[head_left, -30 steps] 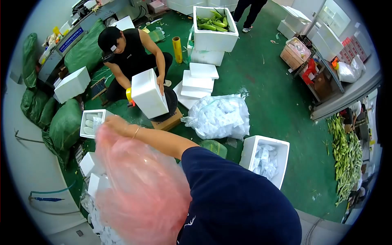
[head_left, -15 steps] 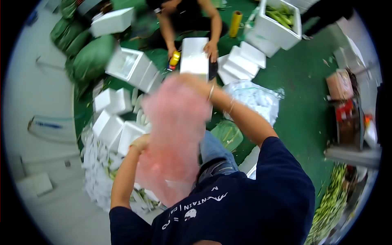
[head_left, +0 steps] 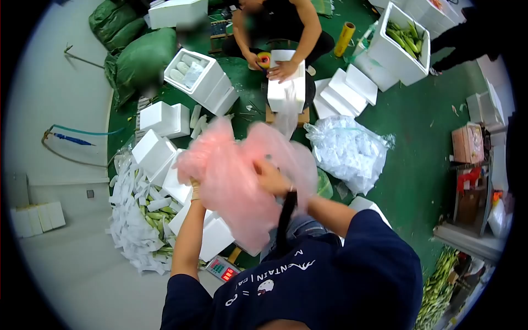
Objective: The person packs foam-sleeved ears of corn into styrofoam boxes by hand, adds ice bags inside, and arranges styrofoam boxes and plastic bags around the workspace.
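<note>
A large, crumpled pink plastic bag [head_left: 236,187] hangs in front of my body. Its left side is gripped by my left hand [head_left: 196,190], whose fingers are mostly hidden by the film. My right hand [head_left: 270,177] lies against the bag's right part, fingers curled into the plastic. White foam boxes [head_left: 155,154] stand beyond my left arm. Below the bag, a scale with a red display [head_left: 223,269] shows by my left forearm.
A seated co-worker [head_left: 283,27] handles a white foam box [head_left: 287,91] ahead. Corn [head_left: 159,217] and white wraps lie left. A clear bag of white packs [head_left: 352,151] sits right, near foam lids [head_left: 344,93].
The pink bag, first held out to the left by one hand, is now before my body, spread wider between both hands. The co-worker's box has turned upright. My view has shifted.
</note>
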Available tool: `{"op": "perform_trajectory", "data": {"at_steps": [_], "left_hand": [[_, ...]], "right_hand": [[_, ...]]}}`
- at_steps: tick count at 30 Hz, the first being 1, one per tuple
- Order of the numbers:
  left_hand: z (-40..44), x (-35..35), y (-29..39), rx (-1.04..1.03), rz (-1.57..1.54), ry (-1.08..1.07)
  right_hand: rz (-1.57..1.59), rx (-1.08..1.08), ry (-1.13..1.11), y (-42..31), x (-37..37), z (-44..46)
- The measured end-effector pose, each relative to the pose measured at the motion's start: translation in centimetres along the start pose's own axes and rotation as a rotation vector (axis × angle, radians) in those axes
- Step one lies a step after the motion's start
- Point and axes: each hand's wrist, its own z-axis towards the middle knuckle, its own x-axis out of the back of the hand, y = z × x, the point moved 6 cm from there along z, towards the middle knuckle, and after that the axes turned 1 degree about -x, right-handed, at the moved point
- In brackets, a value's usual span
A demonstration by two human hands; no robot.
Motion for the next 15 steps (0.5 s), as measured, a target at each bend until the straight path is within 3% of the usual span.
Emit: {"op": "perform_trajectory", "data": {"at_steps": [2, 3, 5, 7, 9, 12, 15], "left_hand": [[-1.2, -1.4, -0.7, 0.028, 0.026, -0.148], [-1.8, -1.9, -1.0, 0.036, 0.027, -0.225], [-1.9, -3.1, -1.0, 0.032, -0.011, -0.330], [-0.9, -4.3, -0.5, -0.007, -0.097, -0.318], [0.5, -4.7, -0.1, -0.043, -0.167, -0.160], [3.1, -3.6, -0.5, -0.074, -0.187, 0.102], [3.6, -2.6, -2.9, -0.053, -0.116, 0.202]], "right_hand": [[-0.004, 0.321, -0.045, 0.9, 2.2, 3.6], [-0.029, 0.653, -0.103, -0.2, 3.0, 4.1], [-0.015, 0.254, -0.049, -0.9, 5.3, 4.8], [0.024, 0.275, -0.066, 1.0, 6.2, 4.8], [0.155, 0.169, -0.084, 3.5, 5.1, 2.7], [0.589, -0.057, -0.158, 6.3, 0.9, -1.7], [1.309, -0.210, -0.224, 6.5, -3.9, -4.3]]}}
